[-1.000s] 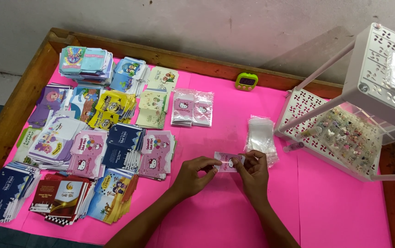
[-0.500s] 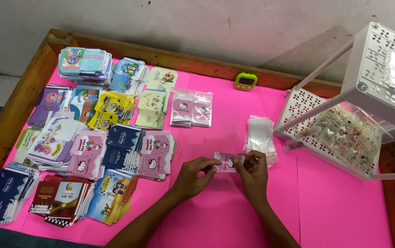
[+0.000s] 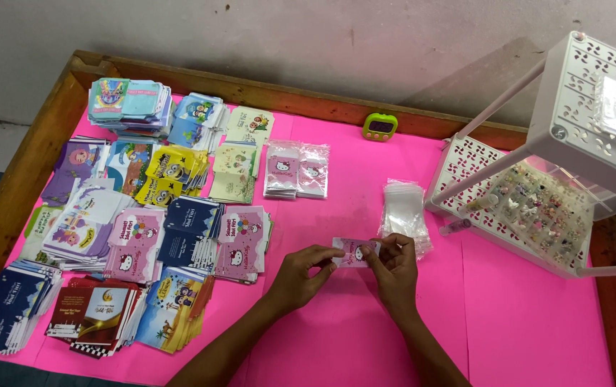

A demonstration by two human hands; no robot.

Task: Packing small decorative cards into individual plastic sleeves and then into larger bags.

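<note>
The left hand [image 3: 299, 276] and the right hand [image 3: 396, 266] hold one small pink card [image 3: 355, 252] between them, just above the pink table [image 3: 508, 315]. The grip of each hand is closed on the card: the left fingertips pinch its left end, and the right thumb and fingers pinch its right end. The pictures do not show whether a clear sleeve already covers the card.

Key relation: the card's long axis runs left to right across the view, roughly level, with one hand at each end. The card lies between the two grips, to the right of the left hand and to the left of the right hand. Neither hand is clearly nearer; both touch it.

Surroundings:
- A stack of clear plastic sleeves [image 3: 404, 209] lies on the table just beyond the right hand, close to its fingertips and apart from the left hand.
- Two bagged pink cards [image 3: 296, 170] lie farther back, well apart from both hands.
- Piles of printed cards [image 3: 136, 236] in many colours cover the left half of the table; the nearest pile sits near the left hand without touching it.
- A small green timer [image 3: 379, 127] stands at the far wooden rim.
- A white perforated rack [image 3: 594, 93] stands at the right, with a clear tray of small charms [image 3: 537, 208] on its lower shelf.
</note>
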